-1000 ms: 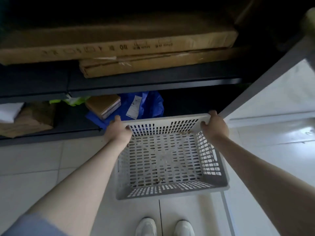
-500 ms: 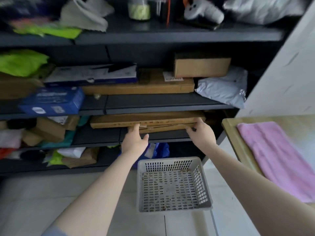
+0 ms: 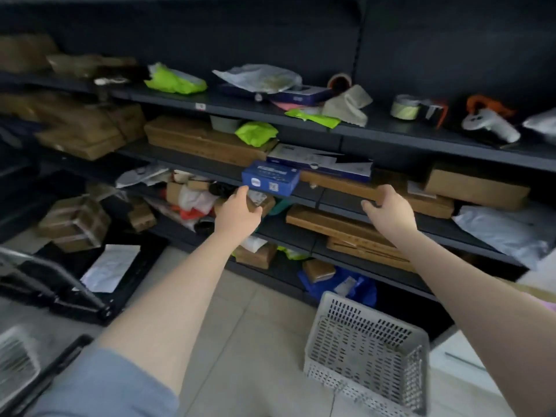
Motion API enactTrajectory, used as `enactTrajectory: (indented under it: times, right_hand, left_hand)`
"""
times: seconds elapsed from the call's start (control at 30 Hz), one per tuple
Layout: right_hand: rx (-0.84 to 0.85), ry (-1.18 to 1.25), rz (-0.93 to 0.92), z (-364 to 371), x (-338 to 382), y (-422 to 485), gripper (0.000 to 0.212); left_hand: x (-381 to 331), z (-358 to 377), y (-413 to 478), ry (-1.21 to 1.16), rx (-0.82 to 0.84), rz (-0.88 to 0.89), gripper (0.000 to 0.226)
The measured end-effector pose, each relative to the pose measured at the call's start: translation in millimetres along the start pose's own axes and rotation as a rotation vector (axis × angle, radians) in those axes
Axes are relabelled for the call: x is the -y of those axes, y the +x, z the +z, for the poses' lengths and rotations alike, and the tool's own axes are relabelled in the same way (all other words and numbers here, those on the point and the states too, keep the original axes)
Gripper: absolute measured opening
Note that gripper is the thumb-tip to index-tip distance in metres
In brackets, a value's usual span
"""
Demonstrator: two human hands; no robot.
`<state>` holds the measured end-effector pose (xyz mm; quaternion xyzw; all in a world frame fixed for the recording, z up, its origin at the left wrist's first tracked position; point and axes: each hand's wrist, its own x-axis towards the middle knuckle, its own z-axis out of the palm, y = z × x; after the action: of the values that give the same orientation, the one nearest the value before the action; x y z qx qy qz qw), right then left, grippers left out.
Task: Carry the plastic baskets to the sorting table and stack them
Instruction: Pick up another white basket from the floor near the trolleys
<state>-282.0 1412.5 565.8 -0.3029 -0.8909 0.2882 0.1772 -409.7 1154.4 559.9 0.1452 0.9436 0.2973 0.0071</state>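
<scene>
So you're barely started: your left hand (image 3: 237,212) and right hand (image 3: 389,212) are both raised in front of the dark shelving (image 3: 391,136), fingers loosely apart and gripping nothing. The grey plastic basket (image 3: 370,355) sits on the tiled floor (image 3: 255,326) near you on the right, just in front of the lowest shelf, untouched by either hand and empty apart from some specks on its bottom. No sorting table shows clearly from here, so carrying and stacking are all left to do.

Count one basket for certain. A pale slatted thing (image 3: 16,361) at the near left edge may be a second, but it's too blurred to be sure. You have two free hands, which suits lifting the basket by opposite rims. A blue box (image 3: 270,178) juts from the shelf edge just above your left hand.
</scene>
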Motion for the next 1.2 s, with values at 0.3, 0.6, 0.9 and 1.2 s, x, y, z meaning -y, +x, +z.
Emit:
enactTrajectory:
  times: [0.3,0.6,0.9,1.2]
  right_hand:
    - [0.139,0.015,-0.373,91.9,228.6,-40.2,0.056]
    - [0.345,0.138,-0.574,247.9,452.1,-134.1,0.057]
    - [0.509,0.093,-0.796,403.9,605.5,-239.7,0.052]
    - [0.73,0.032,-0.845,573.4,706.2,-290.3,0.048]
  left_hand:
    - [161.9,-177.8,-45.9,0.006,-0.26,-0.243,0.061]
    - [368.6,-350.4,-114.4,0.055,-0.455,-0.494,0.058]
    - [549.8,-437.7,-195.8,0.083,-0.58,-0.763,0.051]
    - [709.0,-456.4,-199.8,0.053,-0.593,-1.034,0.051]
